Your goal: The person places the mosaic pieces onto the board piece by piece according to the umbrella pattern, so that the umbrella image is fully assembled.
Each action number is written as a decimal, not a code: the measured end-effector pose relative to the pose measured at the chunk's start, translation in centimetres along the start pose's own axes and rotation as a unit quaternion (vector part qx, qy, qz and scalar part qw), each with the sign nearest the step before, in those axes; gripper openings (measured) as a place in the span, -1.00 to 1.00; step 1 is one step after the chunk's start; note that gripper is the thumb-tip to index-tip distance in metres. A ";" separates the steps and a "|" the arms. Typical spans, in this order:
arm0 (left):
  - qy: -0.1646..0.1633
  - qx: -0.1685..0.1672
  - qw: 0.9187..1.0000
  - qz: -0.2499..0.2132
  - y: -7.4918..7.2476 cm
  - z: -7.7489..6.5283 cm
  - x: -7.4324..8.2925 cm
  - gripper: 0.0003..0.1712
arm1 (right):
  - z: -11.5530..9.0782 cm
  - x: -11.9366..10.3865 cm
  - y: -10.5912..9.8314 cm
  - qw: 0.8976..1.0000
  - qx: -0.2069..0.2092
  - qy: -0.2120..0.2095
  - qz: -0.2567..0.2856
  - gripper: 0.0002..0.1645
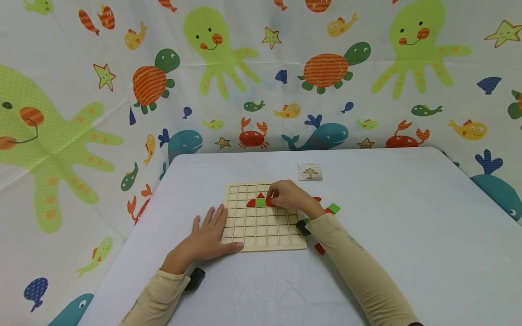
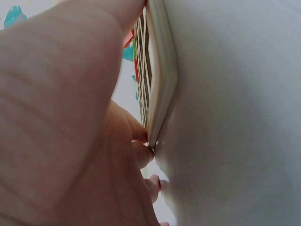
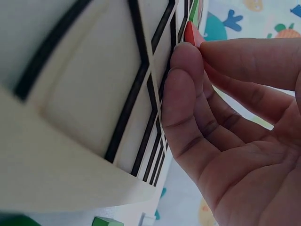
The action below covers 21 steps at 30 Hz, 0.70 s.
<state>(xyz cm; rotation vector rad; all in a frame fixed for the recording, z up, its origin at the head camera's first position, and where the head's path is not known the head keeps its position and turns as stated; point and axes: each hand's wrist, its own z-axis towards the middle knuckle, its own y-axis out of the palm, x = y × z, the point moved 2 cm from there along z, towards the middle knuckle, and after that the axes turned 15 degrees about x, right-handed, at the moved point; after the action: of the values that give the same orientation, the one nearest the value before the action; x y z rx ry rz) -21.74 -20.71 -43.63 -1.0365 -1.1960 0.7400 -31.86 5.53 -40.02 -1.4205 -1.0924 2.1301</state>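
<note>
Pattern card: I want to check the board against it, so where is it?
In the head view, the card lies on the table, beyond the board and to its right, past the right hand.

Two hands: one left hand (image 1: 210, 237) and one right hand (image 1: 289, 195). Two sleeves (image 1: 363, 276), two black wrist things (image 1: 195, 279). One wooden board (image 1: 264, 248), with three red pieces (image 1: 260, 195) and one green square (image 1: 260, 202) on it. Off the board, three red bits (image 1: 320, 249) and two green bits (image 1: 334, 208) show, though a sleeve covers part of that spot. One little picture card (image 1: 310, 172). Three big octopuses (image 1: 210, 27)
</note>
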 end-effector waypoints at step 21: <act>-0.002 -0.002 1.000 -0.002 -0.2 -0.1 0.0 0.44 | -0.1 -0.3 0.2 1.000 -0.019 0.006 -0.024 -0.81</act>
<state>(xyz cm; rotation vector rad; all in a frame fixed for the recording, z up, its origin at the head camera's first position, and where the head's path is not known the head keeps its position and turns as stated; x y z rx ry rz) -21.65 -20.79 -43.48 -1.0359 -1.2036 0.7364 -31.63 5.27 -39.99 -1.4079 -1.1562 2.0751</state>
